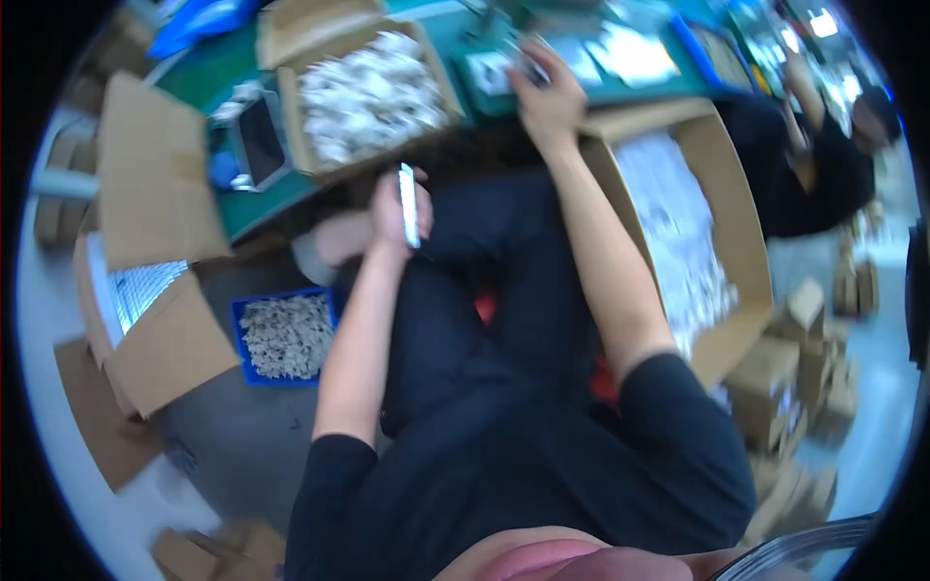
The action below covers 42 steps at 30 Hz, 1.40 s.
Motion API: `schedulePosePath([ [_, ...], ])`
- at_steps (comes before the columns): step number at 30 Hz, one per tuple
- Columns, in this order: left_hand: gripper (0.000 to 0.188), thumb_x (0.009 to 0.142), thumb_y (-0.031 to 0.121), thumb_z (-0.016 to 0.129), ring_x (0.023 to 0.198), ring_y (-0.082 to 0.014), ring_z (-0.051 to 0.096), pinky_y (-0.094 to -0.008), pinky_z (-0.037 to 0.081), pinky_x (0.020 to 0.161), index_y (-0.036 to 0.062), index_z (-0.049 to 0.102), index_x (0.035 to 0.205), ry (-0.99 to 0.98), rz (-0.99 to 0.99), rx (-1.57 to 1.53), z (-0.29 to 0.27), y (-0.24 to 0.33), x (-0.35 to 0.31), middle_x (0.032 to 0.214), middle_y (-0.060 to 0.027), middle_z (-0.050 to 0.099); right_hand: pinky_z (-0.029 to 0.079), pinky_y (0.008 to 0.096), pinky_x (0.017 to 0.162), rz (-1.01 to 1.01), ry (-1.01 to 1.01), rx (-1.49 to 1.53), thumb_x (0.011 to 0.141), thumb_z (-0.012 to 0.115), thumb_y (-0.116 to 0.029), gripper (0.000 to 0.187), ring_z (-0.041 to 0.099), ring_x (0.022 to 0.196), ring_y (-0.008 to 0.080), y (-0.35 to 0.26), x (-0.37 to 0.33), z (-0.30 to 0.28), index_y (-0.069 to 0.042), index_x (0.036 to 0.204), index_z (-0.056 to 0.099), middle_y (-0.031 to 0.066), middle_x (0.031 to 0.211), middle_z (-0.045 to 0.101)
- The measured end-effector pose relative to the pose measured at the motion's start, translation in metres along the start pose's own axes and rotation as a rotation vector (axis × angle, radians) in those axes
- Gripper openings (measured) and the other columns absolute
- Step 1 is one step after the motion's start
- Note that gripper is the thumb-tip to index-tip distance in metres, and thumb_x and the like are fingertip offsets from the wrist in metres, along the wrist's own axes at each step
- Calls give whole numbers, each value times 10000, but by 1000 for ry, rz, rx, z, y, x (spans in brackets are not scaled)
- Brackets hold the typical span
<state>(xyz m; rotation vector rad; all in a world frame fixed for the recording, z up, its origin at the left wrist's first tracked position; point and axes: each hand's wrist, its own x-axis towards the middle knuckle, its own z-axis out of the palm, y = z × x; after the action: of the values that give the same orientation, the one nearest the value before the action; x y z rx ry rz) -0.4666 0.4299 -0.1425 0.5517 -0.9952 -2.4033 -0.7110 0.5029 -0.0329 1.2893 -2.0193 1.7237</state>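
Note:
My left hand [389, 211] is closed around a slim, flat object with a bright face [409, 205], perhaps a phone, tilted nearly edge-on above my lap. Over the green work table my right hand [554, 97] reaches out with its fingers bent together. Something small, dark and shiny [533, 70] shows at its fingertips, too blurred to name. Beneath those fingers is a pale flat piece [489, 74] on the table. Left of my right hand, an open cardboard box [441, 68] holds a heap of small white pieces [368, 97].
Against my right side stands an open carton [741, 213] with white packets inside. A blue tray [238, 334] of small grey parts sits low on the left, beside an open carton [160, 174]. A dark-screened device [262, 140] lies on the table. Another person [804, 174] works at far right.

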Motion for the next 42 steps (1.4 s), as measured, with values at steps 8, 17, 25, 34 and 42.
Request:
schedulePosePath([
  [8, 527, 1050, 494, 374, 363, -162, 433, -292, 361, 320, -4, 541, 1091, 239, -69, -72, -14, 9, -8, 603, -49, 483, 555, 381, 888, 29, 136, 320, 770, 862, -92, 329, 694, 1036, 285, -9, -15, 37, -4, 1054, 721, 164, 1112, 709],
  [17, 457, 1025, 432, 396, 371, -154, 471, -280, 385, 303, 6, 560, 1045, 19, -195, -128, 2, 9, -19, 606, -49, 509, 531, 308, 815, -422, -251, 43, 851, 795, -138, 332, 673, 898, 223, -117, 23, 42, -12, 1141, 694, 113, 1026, 712],
  [25, 423, 1000, 368, 428, 334, -159, 482, -269, 404, 300, -12, 590, 914, -428, -245, 135, 47, 32, -42, 553, -94, 549, 540, 319, 836, -61, -791, 168, 876, 756, -91, 272, 664, 983, 188, -92, -85, -42, -16, 1134, 713, 98, 1099, 677],
  [34, 434, 1023, 402, 430, 334, -156, 463, -277, 391, 276, -6, 575, 990, -351, -417, 9, -16, 9, 29, 556, -74, 512, 538, 308, 727, 155, -275, -54, 795, 847, -139, 302, 660, 786, 167, -13, 18, -44, 9, 1038, 747, 81, 859, 653],
  [42, 437, 1046, 420, 423, 353, -183, 432, -299, 400, 279, 2, 531, 1115, -435, -361, -530, -69, 4, 27, 596, -72, 458, 546, 372, 735, 107, -253, -66, 782, 840, -174, 309, 679, 787, 276, -10, 29, -22, 14, 1014, 758, 135, 891, 676],
])
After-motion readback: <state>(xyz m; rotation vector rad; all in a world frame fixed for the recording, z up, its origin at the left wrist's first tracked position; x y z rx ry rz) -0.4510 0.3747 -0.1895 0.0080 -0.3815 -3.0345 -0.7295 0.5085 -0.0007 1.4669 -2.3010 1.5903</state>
